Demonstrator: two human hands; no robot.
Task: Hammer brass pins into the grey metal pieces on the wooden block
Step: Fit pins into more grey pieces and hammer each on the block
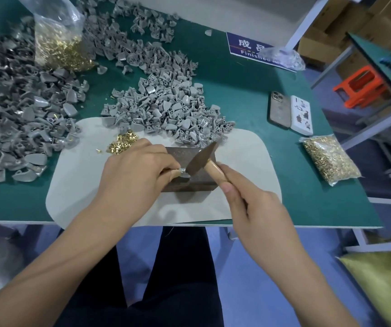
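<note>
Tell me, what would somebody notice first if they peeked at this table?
Probably the two hands in the middle: the right hand grips a small hammer over a wooden block, while the left hand pinches a grey metal piece on it. Behind them, heaps of grey pieces cover the green table, with shiny brass pins beside the left hand.

Head-worn, looking forward and down, close over green table; near edge toward 6 o'clock.
</note>
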